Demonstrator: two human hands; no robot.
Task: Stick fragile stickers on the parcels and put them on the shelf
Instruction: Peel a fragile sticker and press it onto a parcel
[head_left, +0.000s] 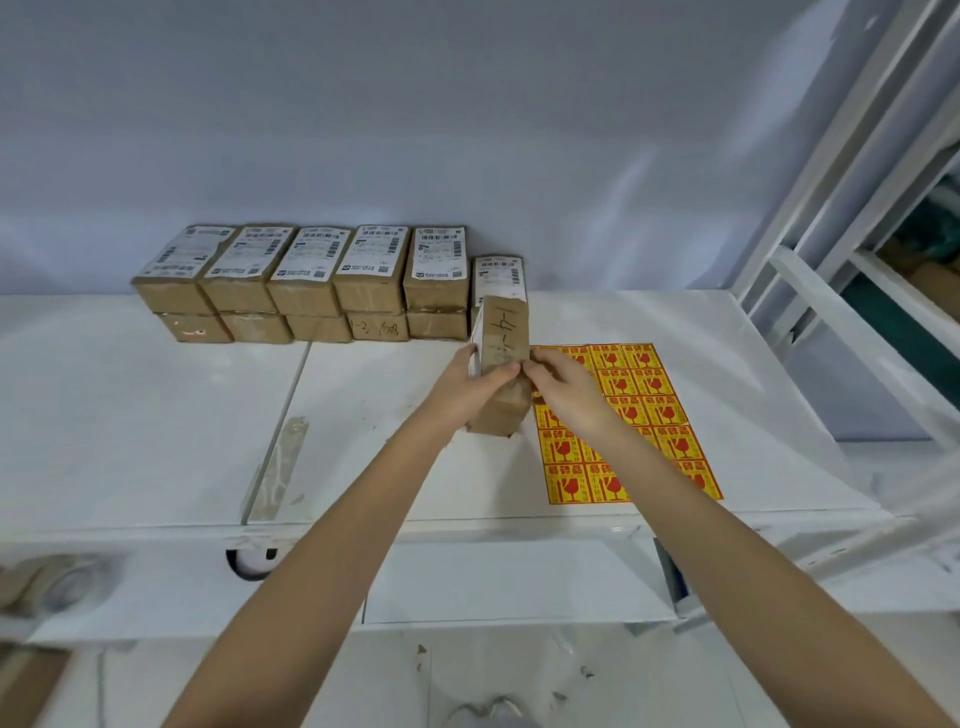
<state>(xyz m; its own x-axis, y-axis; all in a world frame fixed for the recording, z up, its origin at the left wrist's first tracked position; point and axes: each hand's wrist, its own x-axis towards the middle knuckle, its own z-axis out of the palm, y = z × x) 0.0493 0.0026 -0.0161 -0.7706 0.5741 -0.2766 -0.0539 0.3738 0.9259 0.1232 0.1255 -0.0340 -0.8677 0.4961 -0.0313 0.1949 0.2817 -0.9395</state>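
Fingers (511, 370) of the left hand (467, 387) curl round a parcel (504, 353) held on end above the tabletop (363, 415); the thumb lies across its handwritten brown face. The right hand (563, 387) meets the parcel at its right edge, its fingers bent and pinched close against the cardboard; whether a sticker is under them I cannot tell, since that side is turned away. Just right of and under the hands lies the sticker sheet (644, 395), yellow with red glass marks, flat on the tabletop. Behind, against the wall, a stack (306, 286) of like parcels stands in two rows with white labels up; one more parcel (497, 278) sits at its right end, just behind the held one. The shelf (852, 291), a white frame, rises at the far right, well apart from the hands.

The step looks to be fixing a sticker on the held parcel. To do it well, I judge: keep the left grip firm so the box does not twist; lay the sticker on a bare cardboard face, not over the address label or the handwriting; press from one edge across to the other so no bubble or lifted corner is left; then carry it right to the shelf.
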